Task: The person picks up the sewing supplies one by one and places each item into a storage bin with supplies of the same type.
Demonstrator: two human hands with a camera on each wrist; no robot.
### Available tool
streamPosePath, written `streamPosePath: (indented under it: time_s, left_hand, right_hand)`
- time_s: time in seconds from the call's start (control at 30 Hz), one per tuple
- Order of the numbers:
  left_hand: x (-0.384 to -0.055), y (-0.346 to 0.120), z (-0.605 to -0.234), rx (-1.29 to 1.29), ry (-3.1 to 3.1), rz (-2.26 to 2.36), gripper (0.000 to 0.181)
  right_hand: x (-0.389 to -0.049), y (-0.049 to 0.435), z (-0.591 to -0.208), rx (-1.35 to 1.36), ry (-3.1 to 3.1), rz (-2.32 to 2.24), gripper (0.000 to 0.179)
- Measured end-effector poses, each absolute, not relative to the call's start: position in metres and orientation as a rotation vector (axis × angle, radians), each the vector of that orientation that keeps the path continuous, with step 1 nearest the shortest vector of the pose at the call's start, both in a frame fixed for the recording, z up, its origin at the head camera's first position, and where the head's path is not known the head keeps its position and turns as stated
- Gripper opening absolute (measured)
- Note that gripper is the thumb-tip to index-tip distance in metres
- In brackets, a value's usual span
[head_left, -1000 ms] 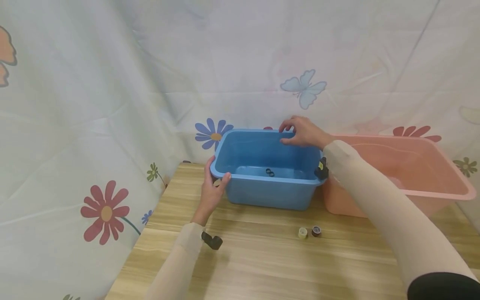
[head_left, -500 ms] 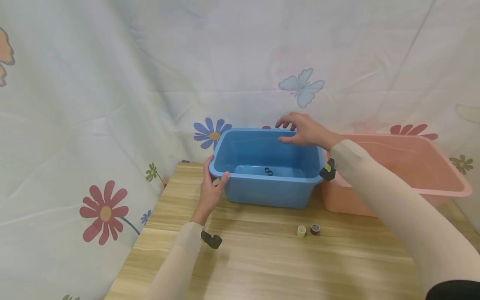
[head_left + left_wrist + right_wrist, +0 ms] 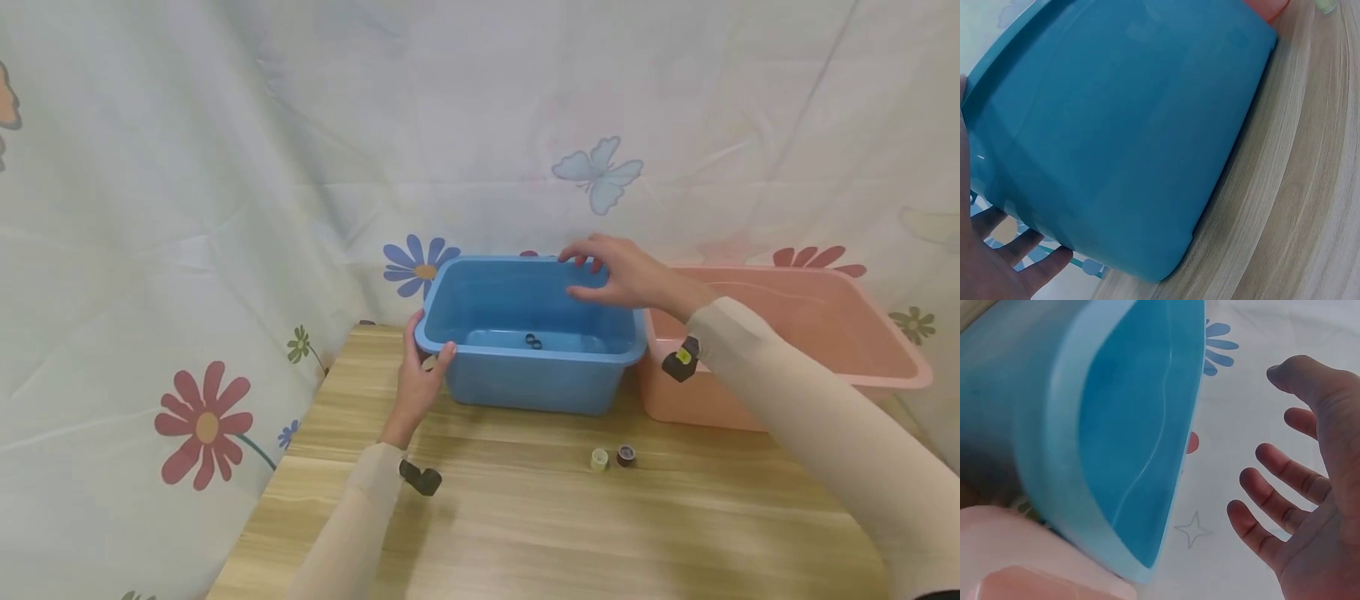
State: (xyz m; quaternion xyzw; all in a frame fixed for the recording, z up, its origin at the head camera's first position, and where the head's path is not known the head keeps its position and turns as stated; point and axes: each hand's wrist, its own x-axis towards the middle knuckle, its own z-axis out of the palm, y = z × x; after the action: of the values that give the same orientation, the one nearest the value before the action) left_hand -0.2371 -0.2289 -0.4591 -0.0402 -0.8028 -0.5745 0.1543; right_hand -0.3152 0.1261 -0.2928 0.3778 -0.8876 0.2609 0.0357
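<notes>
A blue plastic tub [image 3: 536,383] stands on the wooden table. My left hand [image 3: 418,387] grips its left front corner, thumb over the rim, while the fingers reach along the left side in the left wrist view. Over the tub's back right part hovers my right hand [image 3: 611,271], fingers spread and slightly bent with nothing between them. In the right wrist view that hand [image 3: 1310,469] appears apart from the tub's rim [image 3: 1063,425]. Two small black ring-like pieces [image 3: 533,342] lie together on the tub floor.
A pink tub [image 3: 780,400] stands close to the right of the blue one, under the right forearm. On the table [image 3: 510,517] in front are a small cream round piece [image 3: 598,459] and a small dark one [image 3: 626,455]. A flowered curtain [image 3: 480,125] hangs behind.
My right hand has shifted a little to the right, and its forearm has drawn right too. The left hand keeps its grip on the tub. The whole scene has drifted slightly left in the head view.
</notes>
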Motion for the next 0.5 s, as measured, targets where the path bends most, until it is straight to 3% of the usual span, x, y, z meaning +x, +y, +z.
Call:
streamPosePath:
  time_s: [0.5]
  left_hand:
    - [-0.239,-0.224,-0.457,-0.148,-2.286,-1.645,0.078]
  right_hand:
    - [-0.29,0.152,-0.299,1.131,-2.699,0.82,0.053]
